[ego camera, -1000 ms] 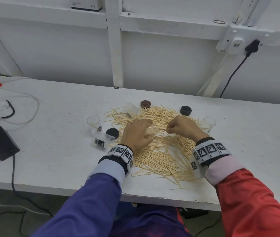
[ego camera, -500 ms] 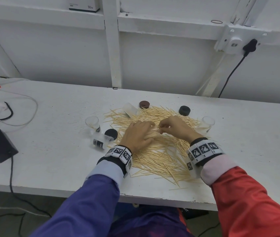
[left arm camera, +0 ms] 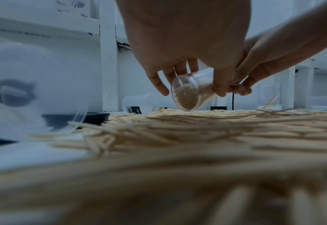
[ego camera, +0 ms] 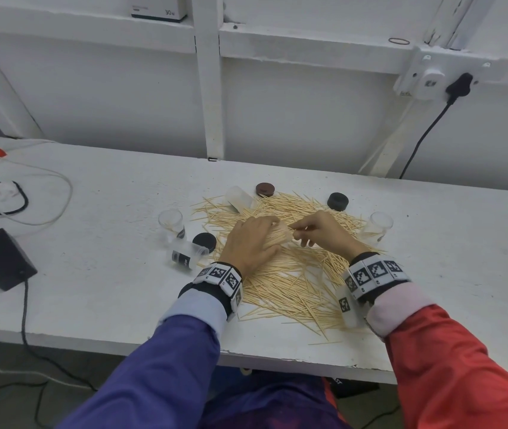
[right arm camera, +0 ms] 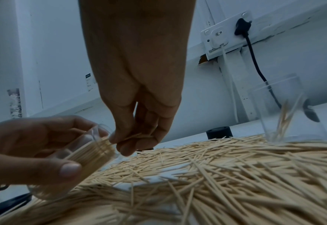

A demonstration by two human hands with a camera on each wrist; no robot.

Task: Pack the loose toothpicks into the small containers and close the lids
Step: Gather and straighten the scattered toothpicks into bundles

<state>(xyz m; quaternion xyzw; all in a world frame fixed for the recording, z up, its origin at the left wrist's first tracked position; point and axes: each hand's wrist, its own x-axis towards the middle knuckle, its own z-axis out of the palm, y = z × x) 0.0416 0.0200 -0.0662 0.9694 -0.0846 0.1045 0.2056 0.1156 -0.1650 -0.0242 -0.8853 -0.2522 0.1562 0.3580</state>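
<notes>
Feeding another pinch of toothpicks, my right hand had closed in from 3 o'clock since a second before, when it was still gathering apart, and its fingertips now met the mouth of the clear container. My left hand gripped that container tilted on its side, already well packed. The loose toothpicks still covered the counter nearest me. Farther off, at 9 o'clock, a black lid waited; at 12 o'clock lay a brown lid. I judged this container nearly ready for capping.
</notes>
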